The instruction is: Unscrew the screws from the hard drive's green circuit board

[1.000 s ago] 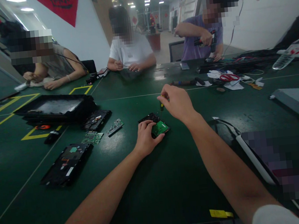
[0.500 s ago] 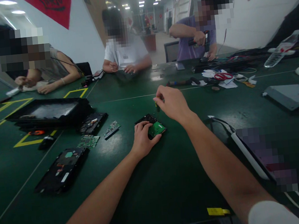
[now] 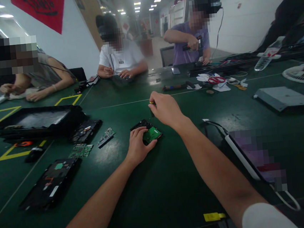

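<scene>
A small hard drive (image 3: 146,129) lies on the green table mat (image 3: 159,192) just left of the frame's centre, its green circuit board (image 3: 152,134) facing up. The left hand (image 3: 137,147) reaches in from the lower left with the forearm stretched out. It lies palm down on the drive's near end, with the fingers curled over the edge and clamping it to the mat. The right hand (image 3: 166,109) hovers above the drive's far side with the wrist raised. Its thumb and fingertips pinch a small screwdriver (image 3: 151,107) with a yellow cap, the shaft pointing down towards the board.

Compared with half a second ago, both hands keep the same grips. Hands and drive sit a little further left in the frame, and the head has turned.

The drive's long axis runs from upper left to lower right, with the green board at the lower-right end. Two loose circuit boards (image 3: 105,136) lie to its left.
</scene>
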A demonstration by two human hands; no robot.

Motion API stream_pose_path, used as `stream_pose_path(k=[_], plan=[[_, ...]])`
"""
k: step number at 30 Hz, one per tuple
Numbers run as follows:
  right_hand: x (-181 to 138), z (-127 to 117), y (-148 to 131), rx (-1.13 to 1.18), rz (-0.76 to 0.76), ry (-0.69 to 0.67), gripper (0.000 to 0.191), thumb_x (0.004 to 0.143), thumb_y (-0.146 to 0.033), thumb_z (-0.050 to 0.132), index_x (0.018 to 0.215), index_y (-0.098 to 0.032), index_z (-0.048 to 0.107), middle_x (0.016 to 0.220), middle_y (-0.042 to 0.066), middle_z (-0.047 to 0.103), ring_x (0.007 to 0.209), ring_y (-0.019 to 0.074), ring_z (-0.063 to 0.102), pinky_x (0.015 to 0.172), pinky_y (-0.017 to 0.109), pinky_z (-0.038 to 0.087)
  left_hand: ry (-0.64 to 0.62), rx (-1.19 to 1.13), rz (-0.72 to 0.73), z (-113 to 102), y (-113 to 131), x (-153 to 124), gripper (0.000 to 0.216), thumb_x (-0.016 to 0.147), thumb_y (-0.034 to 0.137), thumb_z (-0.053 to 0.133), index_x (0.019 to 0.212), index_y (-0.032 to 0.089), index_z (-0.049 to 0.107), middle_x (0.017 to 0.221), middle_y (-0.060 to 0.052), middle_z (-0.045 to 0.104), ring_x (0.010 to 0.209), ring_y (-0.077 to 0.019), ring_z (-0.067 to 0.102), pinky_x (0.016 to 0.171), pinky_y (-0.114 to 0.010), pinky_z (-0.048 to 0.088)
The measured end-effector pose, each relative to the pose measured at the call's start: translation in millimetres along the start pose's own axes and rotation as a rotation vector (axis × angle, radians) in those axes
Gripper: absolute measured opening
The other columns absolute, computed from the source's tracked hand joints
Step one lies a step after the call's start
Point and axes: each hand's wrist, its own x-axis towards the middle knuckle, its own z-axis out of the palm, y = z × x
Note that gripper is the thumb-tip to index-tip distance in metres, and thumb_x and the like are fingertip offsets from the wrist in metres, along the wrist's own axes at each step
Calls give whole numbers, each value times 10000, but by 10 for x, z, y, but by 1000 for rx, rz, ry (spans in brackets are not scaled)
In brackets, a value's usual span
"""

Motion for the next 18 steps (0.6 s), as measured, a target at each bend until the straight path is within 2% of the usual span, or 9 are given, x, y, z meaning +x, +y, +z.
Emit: stream_pose_path(k=[6,18], plan=[[-25,-78,13,-31,-69,-19,20,983,-210,607,971,-206,624,973,79,739,848,232,665,709,344,410,-4,4,-8,1,-2,6,502,802,436,832,1222,228,653,1375,-106,662,1296,-351,548,1112,-553,475],[-154,-83,-63,35,-116,-55,56,992,-204,598,1045,-200,617,1047,77,705,923,215,625,782,320,410,-4,32,-13,-6,-9,9,511,787,446,836,1215,233,655,1388,-92,665,1295,-349,557,1123,-547,474]])
